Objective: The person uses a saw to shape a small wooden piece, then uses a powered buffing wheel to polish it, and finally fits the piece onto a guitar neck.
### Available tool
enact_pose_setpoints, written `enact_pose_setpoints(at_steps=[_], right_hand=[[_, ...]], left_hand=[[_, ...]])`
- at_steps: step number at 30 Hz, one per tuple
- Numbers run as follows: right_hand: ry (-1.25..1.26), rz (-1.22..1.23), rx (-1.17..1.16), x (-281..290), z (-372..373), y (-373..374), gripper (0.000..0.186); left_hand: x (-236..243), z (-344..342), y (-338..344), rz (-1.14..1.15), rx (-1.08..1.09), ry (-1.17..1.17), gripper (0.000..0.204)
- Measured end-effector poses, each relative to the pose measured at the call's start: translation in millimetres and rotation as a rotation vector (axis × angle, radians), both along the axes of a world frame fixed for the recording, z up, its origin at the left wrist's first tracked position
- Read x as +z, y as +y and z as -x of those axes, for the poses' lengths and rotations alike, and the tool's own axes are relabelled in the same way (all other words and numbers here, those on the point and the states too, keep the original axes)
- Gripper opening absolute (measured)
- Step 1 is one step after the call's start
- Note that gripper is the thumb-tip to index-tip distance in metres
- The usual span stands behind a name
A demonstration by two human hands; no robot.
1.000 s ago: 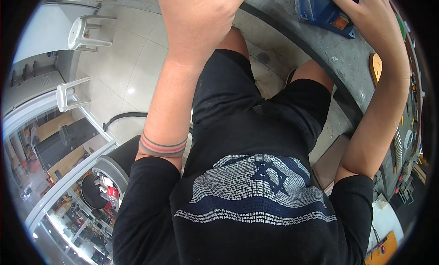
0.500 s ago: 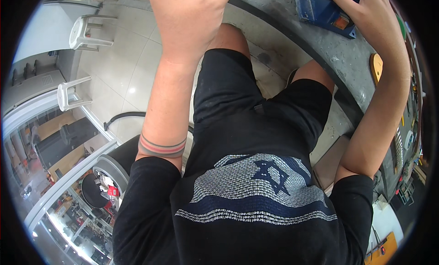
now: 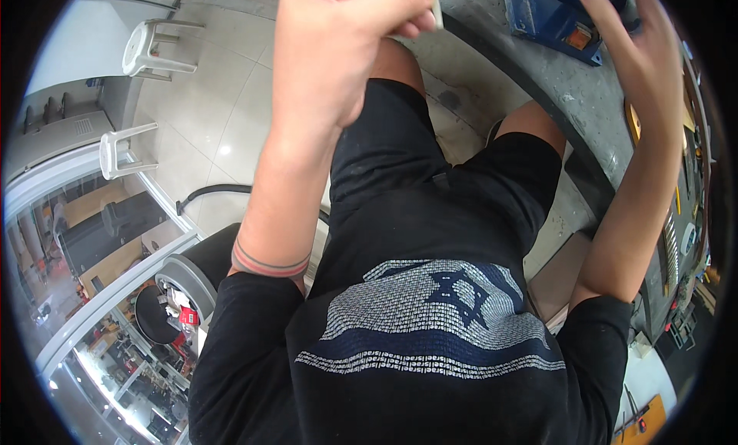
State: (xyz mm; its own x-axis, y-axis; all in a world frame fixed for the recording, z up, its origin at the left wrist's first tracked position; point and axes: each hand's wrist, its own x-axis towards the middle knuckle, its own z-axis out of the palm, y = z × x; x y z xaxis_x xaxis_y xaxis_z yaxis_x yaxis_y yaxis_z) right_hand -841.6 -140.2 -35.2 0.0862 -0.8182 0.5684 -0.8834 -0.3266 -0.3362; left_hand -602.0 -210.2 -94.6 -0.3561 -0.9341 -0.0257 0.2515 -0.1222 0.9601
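My left hand is closed at the top of the view, its thumb pressed over the curled fingers. A thin pale strip sticks out past the thumb; the rest of it is hidden by the hand and the frame's edge. My right hand is at the upper right, with thumb and fingers spread apart beside a blue metal machine that has an orange switch. Part of the machine shows between that thumb and the fingers. I cannot tell whether they touch it.
The machine stands on a grey worktop with a dark curved edge. Hand tools, among them a yellow-handled one, lie along the right side. White stools stand on the tiled floor at left. A bin is behind my left arm.
My left hand has come down and to the right, and the pale strip now shows in it. My right hand has shifted slightly, its thumb and fingers standing out more clearly beside the machine.
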Motion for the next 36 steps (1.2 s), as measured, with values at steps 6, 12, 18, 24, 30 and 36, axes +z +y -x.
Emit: enact_pose_setpoints(at_steps=[6, 12, 18, 24, 30, 36], right_hand=[[-0.977, -0.479, 0.116, -67, -60, 66, 0.025], [-1.345, -0.484, 0.145, -107, -75, 93, 0.022], [-1.318, -0.448, 0.047, -108, -78, 113, 0.019], [-1.332, -0.574, 0.029, -112, -73, 134, 0.039], [-1.204, -0.410, 0.025, -119, -67, 131, 0.048], [-1.145, -0.401, 0.078, -119, -61, 130, 0.050]], left_hand=[[-18, -8, 52, 0.019, -0.146, -0.022, 0.020], [-18, 8, 74, -0.076, -0.245, -0.066, 0.021], [-31, 15, 77, -0.065, -0.291, -0.116, 0.019], [-36, 21, 77, -0.134, -0.298, -0.107, 0.017], [-33, 24, 76, -0.198, -0.348, -0.120, 0.017], [-35, 25, 76, -0.190, -0.355, -0.096, 0.015]])
